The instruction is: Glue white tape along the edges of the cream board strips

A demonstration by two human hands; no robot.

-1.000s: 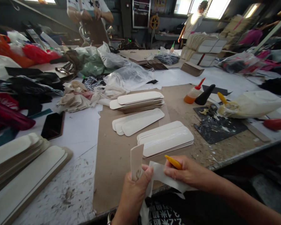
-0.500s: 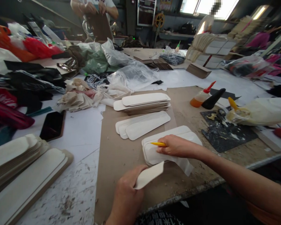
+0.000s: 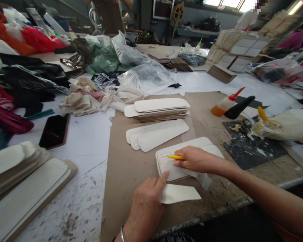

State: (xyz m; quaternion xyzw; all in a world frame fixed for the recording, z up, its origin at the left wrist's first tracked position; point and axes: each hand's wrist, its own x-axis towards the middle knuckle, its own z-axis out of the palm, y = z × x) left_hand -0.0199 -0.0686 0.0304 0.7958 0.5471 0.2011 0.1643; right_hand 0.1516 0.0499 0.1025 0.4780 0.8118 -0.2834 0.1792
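Note:
My right hand [image 3: 192,159] is closed around a slim yellow pointed tool [image 3: 175,157], its tip over a stack of white rounded-end panels [image 3: 204,143]. A translucent strip [image 3: 204,181] hangs off the near side of that stack. In my left hand [image 3: 148,198] a short cream-white strip [image 3: 180,194] is gripped, its angled free end pointing right. The left index finger reaches out to the near-left corner of the stack. Beyond lie several fanned white panels [image 3: 164,134], and behind them a taller pile of panels [image 3: 161,106].
Brown cardboard [image 3: 126,181] covers the work surface. To the right are a red-tipped glue bottle [image 3: 221,106], a black curved object [image 3: 239,107], a glue-smeared dark board [image 3: 255,148] and a yellow-capped bottle [image 3: 293,124]. A phone [image 3: 54,131] and more panels [image 3: 27,195] lie left.
My left hand has moved up and right, its index finger now on the stack, and the strip has swung to point right. My right hand keeps the yellow tool over the stack. The view has shifted.

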